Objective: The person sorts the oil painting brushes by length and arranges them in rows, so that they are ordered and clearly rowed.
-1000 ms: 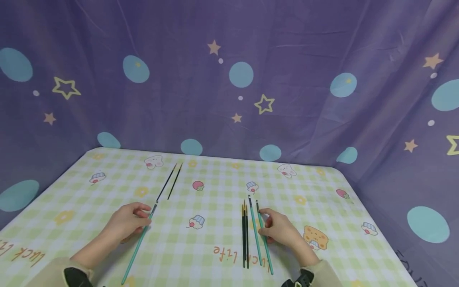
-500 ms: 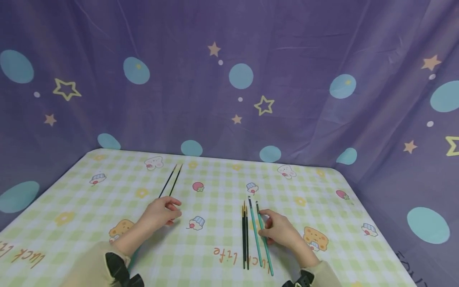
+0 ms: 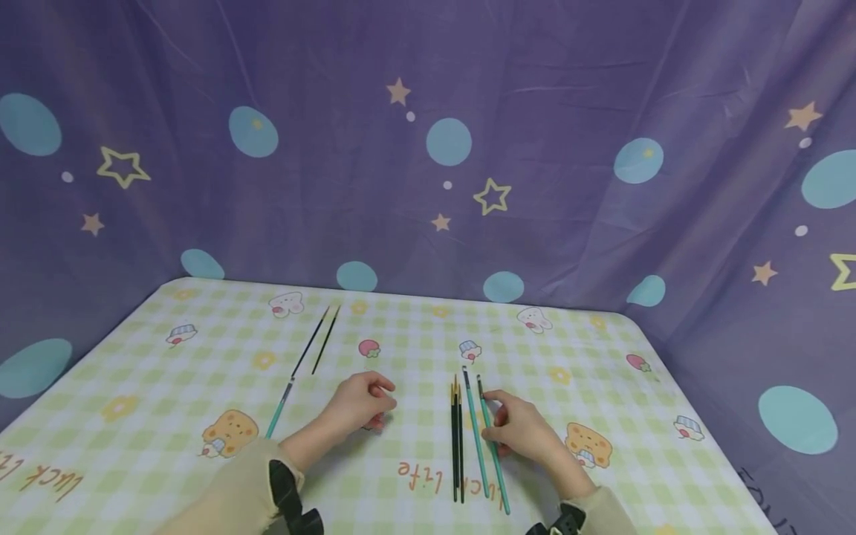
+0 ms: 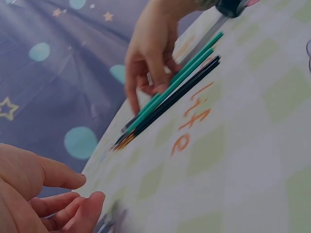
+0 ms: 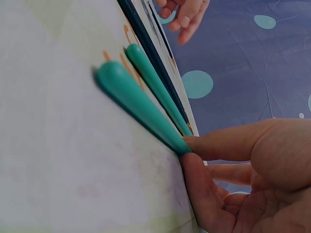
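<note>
My right hand [image 3: 524,429] pinches a teal paintbrush [image 3: 502,487] between thumb and finger; the brush lies along the tablecloth. Just left of it lies a second teal paintbrush [image 3: 478,440], and beside that a close group of black paintbrushes [image 3: 458,461] with golden bristles. In the right wrist view, thumb and finger meet on the outer teal handle [image 5: 138,107]. My left hand [image 3: 360,405] hovers over the middle of the table, fingers loosely bent and holding nothing. Farther left, a third teal paintbrush [image 3: 279,411] lies partly hidden by my left sleeve.
Two thin dark paintbrushes, a left one [image 3: 310,343] and a right one [image 3: 325,342], lie side by side toward the back left. The checked tablecloth [image 3: 588,357] reaches back to a purple curtain [image 3: 334,148].
My left hand has let go of the left teal paintbrush and moved right, toward the middle of the table. The right hand stays at its teal paintbrush.
</note>
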`<move>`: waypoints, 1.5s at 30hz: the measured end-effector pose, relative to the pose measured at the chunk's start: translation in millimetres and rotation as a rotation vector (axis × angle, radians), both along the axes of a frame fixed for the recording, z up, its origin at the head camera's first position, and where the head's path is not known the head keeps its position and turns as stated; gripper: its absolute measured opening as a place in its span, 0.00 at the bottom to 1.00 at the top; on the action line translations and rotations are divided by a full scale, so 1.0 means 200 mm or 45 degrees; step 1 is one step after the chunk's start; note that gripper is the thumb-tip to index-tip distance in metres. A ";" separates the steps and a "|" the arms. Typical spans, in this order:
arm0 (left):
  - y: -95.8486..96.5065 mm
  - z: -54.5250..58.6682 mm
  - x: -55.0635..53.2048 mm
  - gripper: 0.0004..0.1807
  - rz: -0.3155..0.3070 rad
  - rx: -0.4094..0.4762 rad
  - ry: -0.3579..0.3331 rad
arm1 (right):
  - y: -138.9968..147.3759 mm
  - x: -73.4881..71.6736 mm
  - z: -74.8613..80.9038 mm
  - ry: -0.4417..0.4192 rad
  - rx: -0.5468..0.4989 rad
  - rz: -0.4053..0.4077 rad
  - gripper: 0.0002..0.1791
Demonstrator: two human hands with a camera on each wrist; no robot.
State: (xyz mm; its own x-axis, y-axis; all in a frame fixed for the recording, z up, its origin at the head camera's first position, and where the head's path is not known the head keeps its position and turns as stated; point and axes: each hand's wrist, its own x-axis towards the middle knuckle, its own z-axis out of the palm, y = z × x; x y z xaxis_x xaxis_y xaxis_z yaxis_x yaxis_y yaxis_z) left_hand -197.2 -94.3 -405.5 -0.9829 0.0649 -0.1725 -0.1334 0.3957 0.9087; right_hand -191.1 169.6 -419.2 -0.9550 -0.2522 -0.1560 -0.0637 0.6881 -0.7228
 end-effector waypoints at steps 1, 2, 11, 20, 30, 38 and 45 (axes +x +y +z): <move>0.02 0.00 0.00 0.13 -0.016 0.002 0.008 | 0.00 0.00 0.00 -0.001 -0.001 -0.001 0.34; 0.04 -0.01 0.01 0.13 -0.030 0.008 0.017 | 0.00 0.00 0.00 -0.002 -0.002 -0.003 0.34; 0.17 -0.04 0.05 0.13 -0.121 0.093 -0.013 | 0.00 0.01 0.00 -0.033 -0.014 -0.011 0.34; 0.33 -0.09 0.07 0.11 -0.168 0.141 -0.001 | 0.01 0.00 -0.01 -0.031 -0.023 -0.009 0.34; 0.38 -0.08 0.07 0.12 -0.176 -0.011 0.068 | 0.00 0.00 -0.01 -0.016 -0.018 -0.013 0.34; 0.41 -0.08 0.06 0.13 -0.179 -0.178 0.140 | 0.01 -0.01 -0.01 0.005 0.003 -0.005 0.34; 0.40 -0.09 0.05 0.13 -0.174 -0.168 0.124 | 0.00 -0.01 -0.01 0.011 -0.008 -0.007 0.33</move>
State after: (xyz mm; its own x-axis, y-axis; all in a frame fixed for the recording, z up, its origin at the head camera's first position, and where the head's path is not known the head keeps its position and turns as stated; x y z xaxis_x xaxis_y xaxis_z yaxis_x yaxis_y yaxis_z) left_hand -187.8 -15.3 -423.2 -0.9788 0.1821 -0.0933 0.0155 0.5208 0.8535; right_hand -192.2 169.3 -420.7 -0.9577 -0.2479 -0.1464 -0.0661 0.6841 -0.7264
